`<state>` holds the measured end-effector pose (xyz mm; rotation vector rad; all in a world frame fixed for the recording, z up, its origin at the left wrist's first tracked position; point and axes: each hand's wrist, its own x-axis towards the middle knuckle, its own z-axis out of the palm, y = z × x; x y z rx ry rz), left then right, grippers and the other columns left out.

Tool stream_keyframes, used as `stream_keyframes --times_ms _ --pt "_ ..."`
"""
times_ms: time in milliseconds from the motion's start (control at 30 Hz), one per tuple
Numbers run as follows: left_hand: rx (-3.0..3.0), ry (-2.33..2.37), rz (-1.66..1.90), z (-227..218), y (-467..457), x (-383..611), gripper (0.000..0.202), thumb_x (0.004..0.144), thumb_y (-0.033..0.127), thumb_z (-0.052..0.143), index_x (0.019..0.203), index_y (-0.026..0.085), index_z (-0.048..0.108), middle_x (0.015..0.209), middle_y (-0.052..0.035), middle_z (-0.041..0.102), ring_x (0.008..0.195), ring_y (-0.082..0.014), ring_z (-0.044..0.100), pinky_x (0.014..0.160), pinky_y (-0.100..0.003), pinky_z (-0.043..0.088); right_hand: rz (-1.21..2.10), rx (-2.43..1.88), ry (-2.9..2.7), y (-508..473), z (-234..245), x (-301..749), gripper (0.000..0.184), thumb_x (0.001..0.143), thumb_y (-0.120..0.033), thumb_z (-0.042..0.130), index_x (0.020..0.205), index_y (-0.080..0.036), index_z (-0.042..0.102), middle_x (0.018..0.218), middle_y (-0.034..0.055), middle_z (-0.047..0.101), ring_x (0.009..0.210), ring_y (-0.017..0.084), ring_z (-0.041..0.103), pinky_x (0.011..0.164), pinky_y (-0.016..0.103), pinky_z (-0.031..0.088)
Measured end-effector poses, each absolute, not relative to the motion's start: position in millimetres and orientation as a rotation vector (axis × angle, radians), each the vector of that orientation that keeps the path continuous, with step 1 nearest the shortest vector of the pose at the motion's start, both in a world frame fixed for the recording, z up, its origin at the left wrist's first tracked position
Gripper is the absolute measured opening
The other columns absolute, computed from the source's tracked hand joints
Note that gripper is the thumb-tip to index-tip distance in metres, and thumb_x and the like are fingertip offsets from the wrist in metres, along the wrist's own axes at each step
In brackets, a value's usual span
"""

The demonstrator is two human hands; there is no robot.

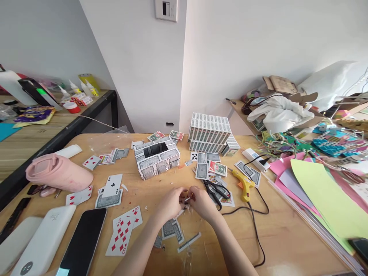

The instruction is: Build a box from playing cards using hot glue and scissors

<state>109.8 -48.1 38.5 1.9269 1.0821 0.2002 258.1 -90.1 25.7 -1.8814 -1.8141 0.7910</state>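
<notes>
My left hand point(170, 203) and my right hand point(202, 202) meet over the middle of the wooden table point(276, 237), fingers pinched together on a small folded piece of playing card point(186, 199). Cut card strips point(188, 242) and card pieces point(171, 229) lie just below my hands. Black scissors point(217, 191) rest right beside my right hand. A yellow glue gun point(244, 184) lies further right with its black cord trailing toward me. Behind my hands stands a box covered in playing cards point(156, 158), its top open.
A taller card-covered block point(209, 132) stands at the back. Loose cards point(124, 230) scatter left, near a dark phone point(83, 241), white power banks point(43, 241) and a pink roll point(59, 172). Coloured paper sheets point(324, 195) and craft clutter fill the right side.
</notes>
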Motion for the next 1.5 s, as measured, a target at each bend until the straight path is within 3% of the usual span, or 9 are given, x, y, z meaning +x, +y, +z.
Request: stream_keyframes --times_ms 167,333,633,900,1067,1200,1300,1400,1500 --pt "1.822 0.986 0.258 31.8 -37.8 123.9 0.030 0.066 0.008 0.050 0.092 0.018 0.062 0.084 -0.0043 0.069 0.076 -0.0179 0.063 0.064 -0.025 0.045 0.836 -1.704 -1.557 -89.1 22.6 263.0 0.019 0.066 -0.004 0.048 0.071 -0.018 0.060 0.069 0.0004 0.062 0.064 0.013 0.057 0.061 0.022 0.043" --pt "1.754 1.022 0.402 39.2 -15.1 117.0 0.021 0.066 0.014 0.054 0.081 0.017 0.068 0.080 -0.0047 0.071 0.075 -0.0181 0.065 0.069 -0.028 0.049 0.871 -1.556 -1.303 -90.9 30.4 270.8 0.014 0.075 -0.019 0.052 0.081 -0.018 0.064 0.081 0.0051 0.067 0.073 0.017 0.064 0.066 0.027 0.050" --pt "2.035 1.405 1.190 142.3 66.1 68.7 0.022 0.075 0.025 0.054 0.092 0.021 0.067 0.091 -0.0025 0.070 0.080 -0.0152 0.064 0.075 -0.027 0.050 0.853 -1.656 -1.142 -107.8 33.5 289.2 0.018 0.076 -0.030 0.053 0.082 -0.017 0.063 0.076 0.0050 0.067 0.068 0.017 0.064 0.065 0.028 0.051" --pt "2.295 1.460 0.832 143.1 86.7 53.2 0.029 0.077 0.023 0.047 0.097 0.025 0.068 0.101 -0.0002 0.069 0.092 -0.0185 0.062 0.083 -0.029 0.047 0.738 -1.793 -1.392 -110.6 20.8 288.4 0.018 0.076 -0.025 0.052 0.085 -0.018 0.066 0.078 0.0045 0.062 0.059 0.013 0.054 0.057 0.026 0.047" --pt "2.075 1.296 0.834 164.0 50.1 35.8 0.026 0.078 0.031 0.051 0.095 0.025 0.068 0.099 -0.0006 0.069 0.087 -0.0166 0.063 0.081 -0.026 0.048 0.807 -1.812 -1.471 -95.1 8.6 275.1 0.047 0.062 -0.016 0.067 0.108 -0.018 0.062 0.106 0.0080 0.055 0.056 0.009 0.052 0.063 0.027 0.049" --pt "1.946 1.072 0.372 134.4 26.3 36.0 0.023 0.074 0.032 0.056 0.092 0.029 0.069 0.098 0.0000 0.069 0.088 -0.0180 0.064 0.078 -0.026 0.050 0.805 -1.827 -1.495 -80.8 5.1 261.7 0.033 0.060 -0.006 0.064 0.090 -0.017 0.068 0.085 0.0036 0.055 0.060 0.011 0.053 0.062 0.024 0.047" --pt "1.903 1.167 0.344 85.2 16.1 52.9 0.029 0.073 0.023 0.054 0.099 0.025 0.067 0.098 -0.0033 0.068 0.087 -0.0188 0.064 0.077 -0.029 0.050 0.843 -1.802 -1.487 -75.2 3.9 257.3 0.023 0.061 -0.003 0.061 0.077 -0.017 0.068 0.071 0.0006 0.053 0.060 0.012 0.053 0.059 0.023 0.046" --pt "2.009 1.338 0.345 42.5 9.3 74.4 0.032 0.065 0.014 0.060 0.096 0.019 0.066 0.093 -0.0069 0.066 0.082 -0.0199 0.062 0.075 -0.030 0.048 0.834 -1.793 -1.472 -75.8 1.1 256.3 0.020 0.062 -0.004 0.061 0.075 -0.018 0.068 0.071 0.0008 0.055 0.061 0.012 0.053 0.059 0.022 0.046" --pt "2.061 1.406 0.384 22.3 7.1 86.0 0.016 0.068 0.014 0.058 0.082 0.017 0.066 0.090 -0.0069 0.063 0.079 -0.0183 0.060 0.074 -0.030 0.046 0.800 -1.783 -1.469 -80.8 -0.9 255.2 0.017 0.066 -0.010 0.062 0.080 -0.018 0.068 0.075 0.0022 0.057 0.063 0.013 0.055 0.061 0.023 0.046"
